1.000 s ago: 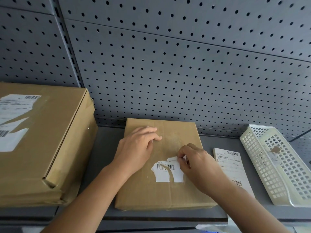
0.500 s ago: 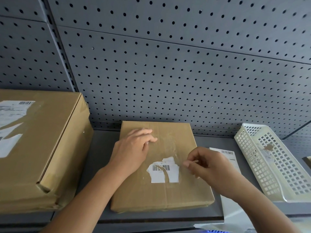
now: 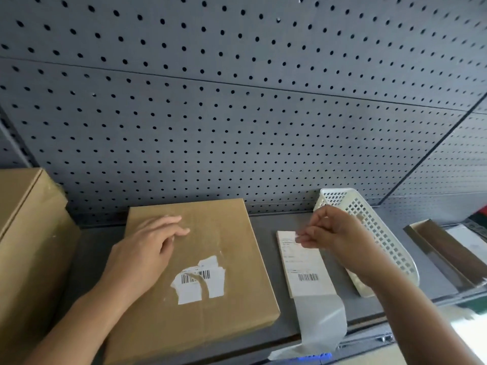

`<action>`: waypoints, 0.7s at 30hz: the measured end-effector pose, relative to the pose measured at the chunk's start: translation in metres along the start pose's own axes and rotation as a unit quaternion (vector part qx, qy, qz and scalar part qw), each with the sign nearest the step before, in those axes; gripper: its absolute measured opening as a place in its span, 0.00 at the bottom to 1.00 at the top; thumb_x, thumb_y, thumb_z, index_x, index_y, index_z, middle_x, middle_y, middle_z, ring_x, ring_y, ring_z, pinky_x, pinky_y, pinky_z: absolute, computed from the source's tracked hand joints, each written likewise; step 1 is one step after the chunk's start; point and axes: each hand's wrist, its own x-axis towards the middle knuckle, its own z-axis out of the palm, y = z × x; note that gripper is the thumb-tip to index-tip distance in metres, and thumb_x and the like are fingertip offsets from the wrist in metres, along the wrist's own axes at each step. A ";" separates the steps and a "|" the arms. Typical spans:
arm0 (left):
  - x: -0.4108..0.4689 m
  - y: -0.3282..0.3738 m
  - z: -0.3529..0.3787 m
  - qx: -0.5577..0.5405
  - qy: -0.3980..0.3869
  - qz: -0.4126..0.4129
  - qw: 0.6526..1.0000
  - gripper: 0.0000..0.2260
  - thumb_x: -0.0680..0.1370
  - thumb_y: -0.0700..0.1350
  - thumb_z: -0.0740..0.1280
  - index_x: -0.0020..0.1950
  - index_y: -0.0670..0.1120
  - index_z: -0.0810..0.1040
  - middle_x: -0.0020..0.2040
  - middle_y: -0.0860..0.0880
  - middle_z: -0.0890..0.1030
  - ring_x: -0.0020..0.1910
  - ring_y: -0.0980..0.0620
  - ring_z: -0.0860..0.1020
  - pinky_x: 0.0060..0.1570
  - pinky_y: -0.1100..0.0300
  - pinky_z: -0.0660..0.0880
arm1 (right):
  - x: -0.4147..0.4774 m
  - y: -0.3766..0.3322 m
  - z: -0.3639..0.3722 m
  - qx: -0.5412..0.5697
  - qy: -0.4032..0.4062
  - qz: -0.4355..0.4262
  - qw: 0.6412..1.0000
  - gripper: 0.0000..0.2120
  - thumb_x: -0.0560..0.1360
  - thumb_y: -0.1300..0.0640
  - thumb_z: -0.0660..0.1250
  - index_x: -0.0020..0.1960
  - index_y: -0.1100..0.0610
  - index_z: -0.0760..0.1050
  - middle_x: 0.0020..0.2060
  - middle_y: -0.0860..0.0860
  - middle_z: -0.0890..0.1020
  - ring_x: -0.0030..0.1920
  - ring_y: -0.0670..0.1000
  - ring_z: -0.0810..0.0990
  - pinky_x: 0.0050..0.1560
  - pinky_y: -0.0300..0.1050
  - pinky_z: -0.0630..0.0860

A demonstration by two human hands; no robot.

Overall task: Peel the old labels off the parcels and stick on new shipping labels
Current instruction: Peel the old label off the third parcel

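Parcel (image 3: 210, 233) with torn white barcode label (image 3: 200, 281), my left grip (image 3: 142, 256) flat on it, right grip (image 3: 340, 241) pinching a tiny scrap (image 3: 297, 235)

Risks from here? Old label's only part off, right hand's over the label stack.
1. The old label is torn ragged on the box; more peeling may shred it, and a new label over remnants could sit uneven.
2. The backing strip hangs over the shelf edge by the right arm; a snag could drag the label stack off.
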 end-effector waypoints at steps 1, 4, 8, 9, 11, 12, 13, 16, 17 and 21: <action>0.000 -0.001 0.001 0.001 0.001 0.001 1.000 0.15 0.81 0.43 0.64 0.57 0.65 0.81 0.65 0.71 0.71 0.66 0.68 0.67 0.51 0.52 0.79 | 0.003 0.002 -0.014 0.008 0.023 0.005 1.000 0.03 0.78 0.72 0.64 0.49 0.68 0.71 0.40 0.61 0.85 0.44 0.59 0.86 0.46 0.47 0.84; 0.001 -0.003 0.003 0.008 0.001 0.008 1.000 0.15 0.80 0.44 0.65 0.56 0.66 0.80 0.65 0.72 0.70 0.66 0.66 0.69 0.50 0.53 0.80 | 0.011 0.010 -0.056 0.020 0.103 0.017 0.994 0.01 0.79 0.69 0.65 0.48 0.67 0.73 0.41 0.62 0.86 0.43 0.59 0.87 0.45 0.48 0.84; 0.004 -0.011 0.010 0.010 0.009 0.008 1.000 0.16 0.80 0.43 0.64 0.55 0.67 0.80 0.65 0.71 0.72 0.65 0.63 0.71 0.48 0.50 0.80 | 0.022 0.034 -0.102 -0.034 0.180 0.036 0.982 0.03 0.77 0.67 0.69 0.47 0.68 0.78 0.40 0.61 0.86 0.41 0.57 0.87 0.44 0.45 0.84; 0.005 -0.014 0.012 0.012 0.010 0.010 1.000 0.16 0.79 0.43 0.64 0.55 0.67 0.79 0.65 0.72 0.72 0.65 0.62 0.72 0.47 0.49 0.80 | 0.025 0.042 -0.109 -0.057 0.183 0.043 0.981 0.03 0.77 0.66 0.70 0.47 0.67 0.80 0.40 0.59 0.86 0.42 0.56 0.87 0.45 0.45 0.84; 0.006 -0.020 0.015 0.012 0.015 0.018 1.000 0.17 0.79 0.43 0.63 0.55 0.68 0.78 0.65 0.73 0.71 0.65 0.61 0.72 0.47 0.48 0.80 | 0.031 0.059 -0.118 -0.116 0.170 0.057 0.977 0.02 0.76 0.64 0.71 0.46 0.62 0.83 0.40 0.54 0.87 0.44 0.53 0.87 0.51 0.47 0.83; 0.007 -0.022 0.017 0.010 0.018 0.022 1.000 0.17 0.79 0.43 0.62 0.55 0.68 0.78 0.65 0.73 0.71 0.64 0.60 0.73 0.47 0.48 0.80 | 0.033 0.066 -0.121 -0.141 0.161 0.060 0.975 0.04 0.76 0.66 0.71 0.45 0.60 0.83 0.40 0.53 0.87 0.45 0.52 0.87 0.53 0.48 0.83; 0.007 -0.024 0.018 0.009 0.021 0.027 0.999 0.17 0.79 0.45 0.61 0.55 0.68 0.78 0.65 0.72 0.72 0.64 0.59 0.73 0.47 0.48 0.80 | 0.036 0.073 -0.122 -0.160 0.155 0.067 0.973 0.08 0.76 0.68 0.69 0.44 0.58 0.83 0.41 0.52 0.87 0.46 0.52 0.86 0.54 0.48 0.82; 0.008 -0.024 0.019 0.011 0.017 0.031 0.999 0.16 0.78 0.49 0.58 0.56 0.69 0.78 0.67 0.71 0.72 0.65 0.58 0.73 0.49 0.48 0.80 | 0.043 0.085 -0.122 -0.190 0.153 0.092 0.965 0.11 0.78 0.70 0.64 0.43 0.59 0.82 0.44 0.55 0.86 0.44 0.50 0.86 0.51 0.46 0.83; 0.008 -0.026 0.020 0.012 0.017 0.031 0.999 0.17 0.78 0.49 0.58 0.56 0.69 0.78 0.67 0.70 0.72 0.66 0.57 0.73 0.50 0.47 0.79 | 0.046 0.089 -0.121 -0.196 0.156 0.100 0.963 0.10 0.79 0.69 0.63 0.44 0.60 0.81 0.43 0.56 0.86 0.42 0.49 0.87 0.47 0.45 0.84; 0.010 -0.036 0.025 0.011 0.022 0.040 0.999 0.20 0.78 0.45 0.61 0.57 0.72 0.76 0.68 0.69 0.72 0.69 0.56 0.72 0.54 0.45 0.78 | 0.061 0.100 -0.117 -0.257 0.121 0.125 0.951 0.05 0.81 0.67 0.62 0.51 0.61 0.75 0.43 0.55 0.86 0.39 0.47 0.87 0.41 0.44 0.84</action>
